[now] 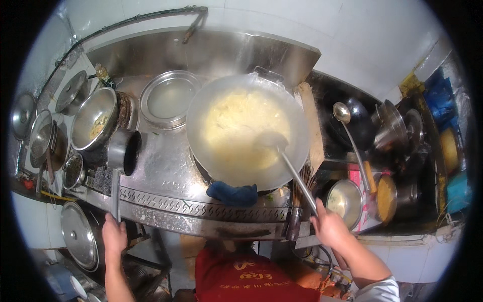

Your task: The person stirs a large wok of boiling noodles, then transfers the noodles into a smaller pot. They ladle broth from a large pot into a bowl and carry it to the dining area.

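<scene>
My right hand point(332, 226) grips the metal handle of a wok ladle point(298, 179), whose broad head sits in the wok, blurred by steam. The large wok point(194, 151) holds a pale yellow, steaming liquid with lumps that I cannot make out. A folded blue cloth point(232, 193) lies over its near handle. At the left, my left hand point(114, 233) is closed around the long handle of a metal dipper point(125, 151). The dipper's deep cup is tipped sideways beside a steel bowl point(94, 119) with some food in it.
Behind the dipper, a round metal basin point(147, 100) of cloudy liquid stands on the steel stove top point(158, 166). A bamboo wok brush point(300, 200) is upright by the wok. Rightward are a dark wok point(349, 128), a ladle point(353, 139) and a steel pot point(345, 204). A lidded pot point(80, 236) stands lower left.
</scene>
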The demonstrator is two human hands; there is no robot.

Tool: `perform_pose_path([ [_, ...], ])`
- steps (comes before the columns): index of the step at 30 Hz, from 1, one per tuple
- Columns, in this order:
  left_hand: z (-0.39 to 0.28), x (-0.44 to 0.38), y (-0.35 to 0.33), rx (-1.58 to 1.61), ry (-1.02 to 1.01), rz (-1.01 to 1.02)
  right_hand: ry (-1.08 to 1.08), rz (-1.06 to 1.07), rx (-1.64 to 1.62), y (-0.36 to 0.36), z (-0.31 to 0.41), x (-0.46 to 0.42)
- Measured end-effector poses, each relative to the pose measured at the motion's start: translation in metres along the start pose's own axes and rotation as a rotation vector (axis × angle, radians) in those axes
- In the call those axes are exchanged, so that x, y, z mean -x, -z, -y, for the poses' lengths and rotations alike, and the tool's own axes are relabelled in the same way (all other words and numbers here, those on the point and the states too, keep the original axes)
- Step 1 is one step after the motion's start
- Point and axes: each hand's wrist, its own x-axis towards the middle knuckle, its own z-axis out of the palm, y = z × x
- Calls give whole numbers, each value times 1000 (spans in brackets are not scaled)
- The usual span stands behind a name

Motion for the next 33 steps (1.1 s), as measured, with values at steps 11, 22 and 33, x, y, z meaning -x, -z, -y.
perform_pose_path([
  [11, -72, 37, -29, 1709, 739, 449, 121, 108, 8, -5, -15, -14],
  [22, -249, 35, -37, 1463, 449, 462, 206, -309, -199, 90, -38, -93],
  [33, -323, -23, -82, 1872, 828, 172, 217, -269, 465, 201, -20, -177],
])
